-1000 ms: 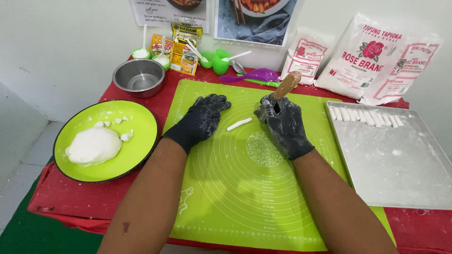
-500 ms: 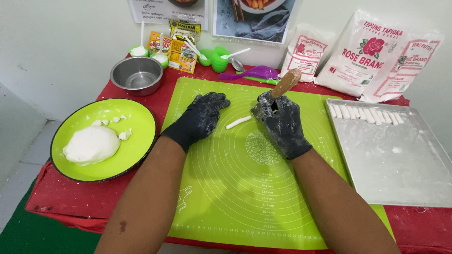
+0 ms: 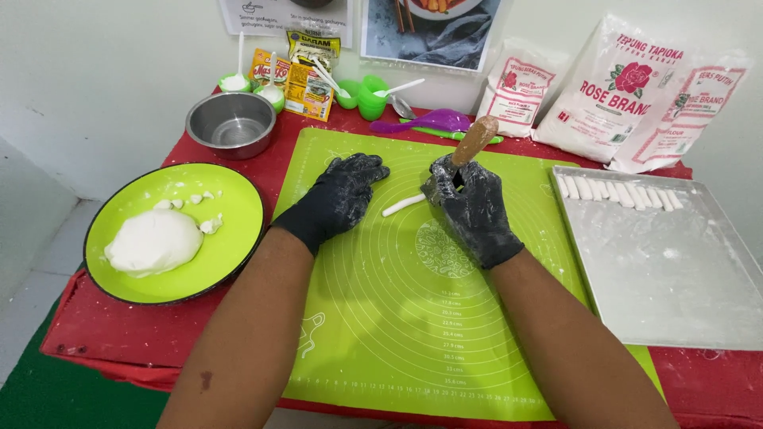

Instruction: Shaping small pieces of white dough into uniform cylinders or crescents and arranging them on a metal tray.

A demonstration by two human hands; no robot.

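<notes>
Both my hands wear black gloves over a green silicone mat (image 3: 413, 318). My right hand (image 3: 473, 206) grips a tool with a wooden handle (image 3: 474, 141), its handle sticking up and away; the working end is hidden by my fingers. A thin white dough stick (image 3: 404, 204) lies on the mat between my hands, its right end next to my right hand. My left hand (image 3: 338, 197) rests flat on the mat, fingers spread, just left of the stick and holding nothing.
A green plate (image 3: 234, 238) with a white dough lump (image 3: 153, 241) sits left. A metal tray (image 3: 675, 270) at right holds a row of dough sticks (image 3: 618, 191). Behind: a steel bowl (image 3: 230, 124), flour bags (image 3: 636, 91), green cups, purple spoon (image 3: 421, 123), seasoning packets.
My hands and the dough stick stay nearly in place; the view has shifted slightly, and my right hand keeps its grip on the wooden-handled tool.
</notes>
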